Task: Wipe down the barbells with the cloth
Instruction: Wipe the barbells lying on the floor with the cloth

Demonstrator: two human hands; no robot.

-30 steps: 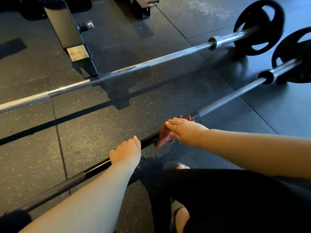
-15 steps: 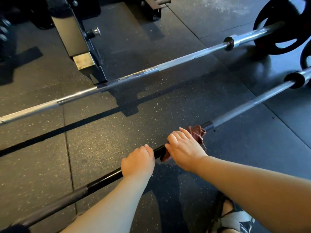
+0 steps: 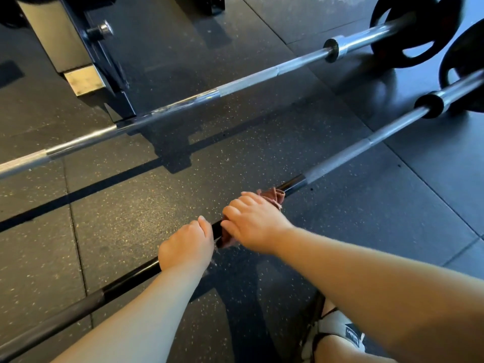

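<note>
Cloth, reddish brown, wrapped around the near barbell at its black middle part, low over the rubber floor. Clamped there by the right hand, fingers curled over the top of cloth and bar together, one bunched end sticking out beyond the knuckles, one frayed edge hanging below the palm.

For a good wipe of this part: squeeze the cloth all around the bar, not only on the top. Slide in long strokes toward the rough grey section and the collar on the right, with a small twist of the wrist to reach the underside too. Hold the bar firm with the other hand against rolling. Go slowly over the rough grey section, probably a place to catch the loose threads. Turn the cloth to a clean face before going to the far barbell, parallel and well apart, in front of the metal frame, with no hand on it.

Left hand just beside the right, closed around the bare black bar, knuckles up, very near the cloth edge; touching it or not, impossible to tell. Both forearms stretched forward and down from the bottom of the view. Right forearm coming in from the right side, wrist a little raised, hand set slantwise across the bar.
</note>
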